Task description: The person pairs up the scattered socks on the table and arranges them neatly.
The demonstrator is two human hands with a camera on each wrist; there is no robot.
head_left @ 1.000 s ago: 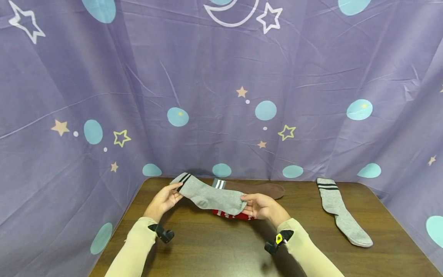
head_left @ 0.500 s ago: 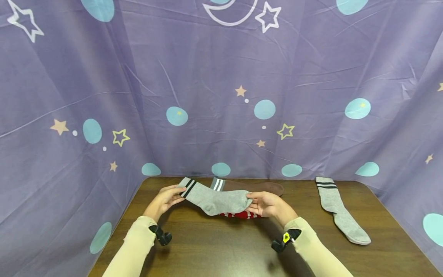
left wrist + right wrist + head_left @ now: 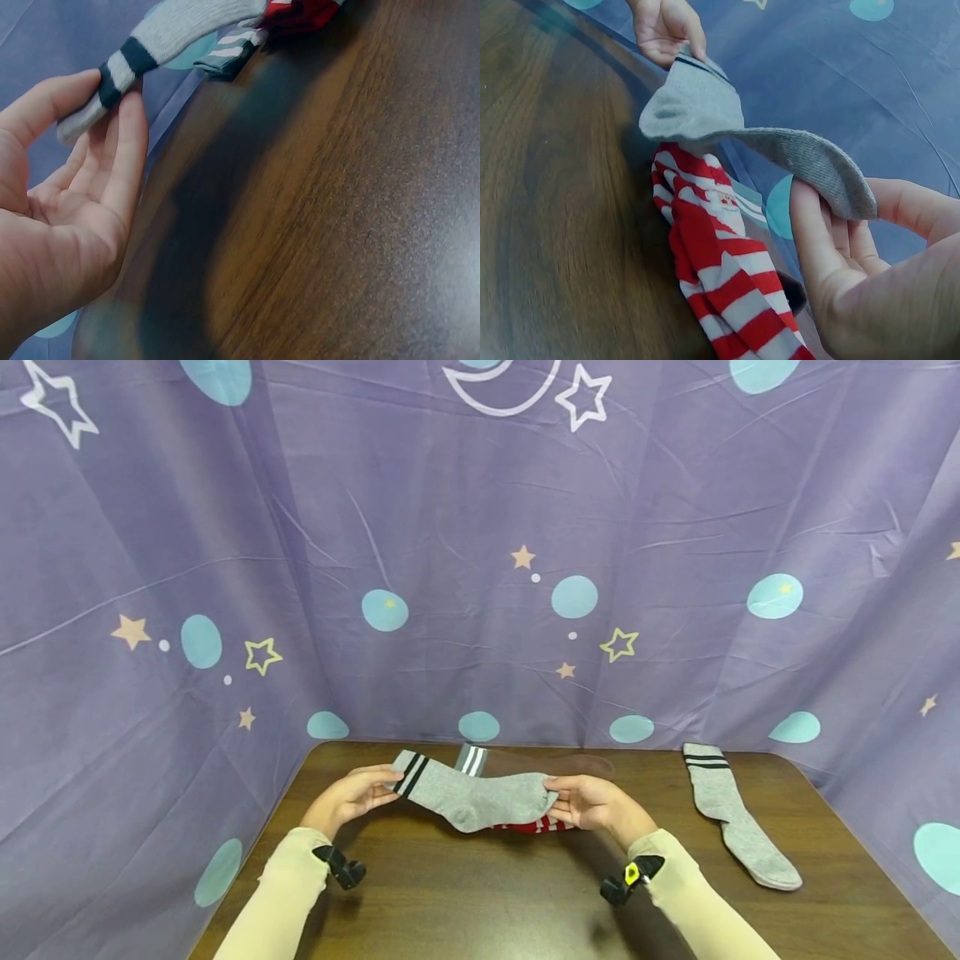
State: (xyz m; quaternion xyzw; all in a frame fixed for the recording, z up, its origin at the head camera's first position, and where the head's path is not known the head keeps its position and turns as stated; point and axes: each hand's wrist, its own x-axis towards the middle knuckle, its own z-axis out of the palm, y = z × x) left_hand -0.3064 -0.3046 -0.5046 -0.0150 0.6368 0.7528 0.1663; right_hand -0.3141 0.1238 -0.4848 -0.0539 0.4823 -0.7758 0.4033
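Stretched between both hands is a grey sock (image 3: 472, 795) with two black stripes at its cuff. My left hand (image 3: 352, 797) pinches the cuff between thumb and fingers, which the left wrist view shows close up at the striped cuff (image 3: 120, 71). At the toe end, my right hand (image 3: 596, 806) pinches the sock; in the right wrist view the toe (image 3: 847, 195) sits between thumb and fingers. The sock is held up off the table, its shadow falling on the wood. Below and behind it lie red-and-white striped socks (image 3: 735, 277), largely hidden in the head view.
A matching grey sock (image 3: 742, 818) lies flat on the right of the wooden table (image 3: 465, 902). Behind the held sock lies a brown sock (image 3: 555, 766), and a grey-blue cuff with white stripes (image 3: 472, 760) shows at its left. A purple patterned curtain (image 3: 465, 510) hangs behind.
The held grey sock has shifted right and slightly lower, with its stripes turned more into view. My right hand has moved right with the toe. The sock lying at right has stayed put.
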